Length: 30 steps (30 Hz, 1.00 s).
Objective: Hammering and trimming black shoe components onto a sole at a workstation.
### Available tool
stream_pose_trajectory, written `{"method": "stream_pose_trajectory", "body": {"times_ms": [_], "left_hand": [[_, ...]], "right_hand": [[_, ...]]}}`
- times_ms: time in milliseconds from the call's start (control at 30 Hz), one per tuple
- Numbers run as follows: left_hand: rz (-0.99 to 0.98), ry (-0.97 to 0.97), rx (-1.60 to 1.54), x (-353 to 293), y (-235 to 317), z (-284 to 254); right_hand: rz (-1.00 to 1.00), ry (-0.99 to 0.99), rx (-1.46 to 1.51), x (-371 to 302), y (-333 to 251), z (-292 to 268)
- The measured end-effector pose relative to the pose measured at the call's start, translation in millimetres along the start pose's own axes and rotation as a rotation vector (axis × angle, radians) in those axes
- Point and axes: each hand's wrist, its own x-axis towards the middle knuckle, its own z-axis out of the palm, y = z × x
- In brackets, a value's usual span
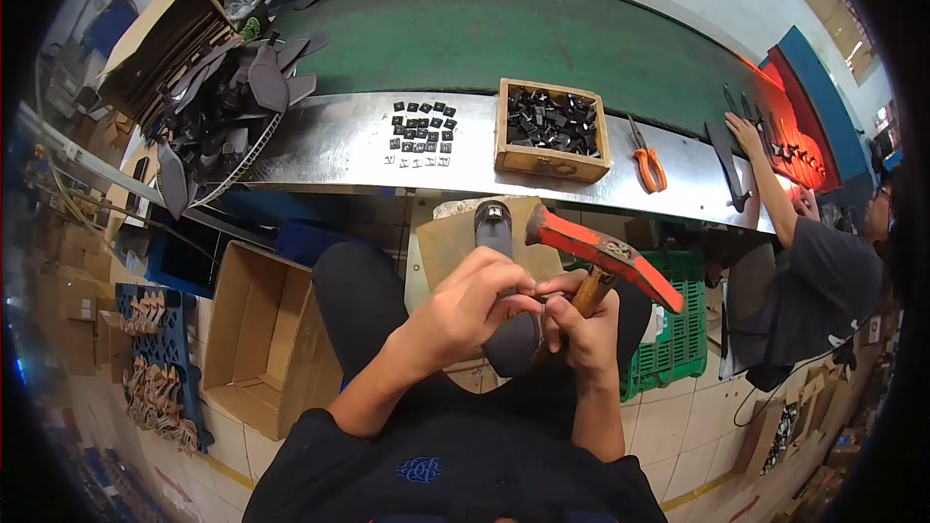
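Note:
My right hand (589, 326) is closed round the wooden handle of a hammer (607, 254), whose red head juts up and out in front of it. Thumb and fingers of that hand also meet the fingertips of my left hand (470, 305), which is closed in a pinch. Whatever lies between the fingertips is too small and covered to make out. Under my hands a dark grey strap-like piece (493, 235) rests over a worn tan board (441, 247), with a small dark fitting at its far end. Its middle is hidden by my left hand.
On the metal bench edge stand rows of small black pieces (422, 126), a wooden box (552, 170) of black parts and orange-handled pliers (647, 160). A green conveyor belt (436, 39) runs behind. Grey pieces (268, 77) pile up left. A co-worker (823, 271) sits right, a hand on the bench.

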Motion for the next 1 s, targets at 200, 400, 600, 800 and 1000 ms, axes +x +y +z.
{"method": "stream_pose_trajectory", "body": {"times_ms": [200, 400, 600, 800, 1000], "left_hand": [[0.14, -0.148, 0.235, 15.5, 7.6, -14.2], [0.122, -0.076, 0.005, -0.9, -21.0, -18.3], [-0.207, 0.132, 0.363, 1.7, -79.3, 4.8], [-0.221, -0.003, 0.219, 0.8, -104.5, 12.6], [-0.462, 0.108, 0.014, -4.9, -91.5, 6.4]], "right_hand": [[0.129, 0.019, -0.217, 8.4, -8.1, 1.4], [0.105, 0.0, -0.158, 11.8, -6.4, -3.3], [0.037, 0.048, -0.396, 36.6, -15.8, -3.6], [0.049, -0.001, -0.552, 68.7, -12.9, -7.4], [-0.074, -0.058, -0.742, 94.7, 0.9, -7.9]]}}
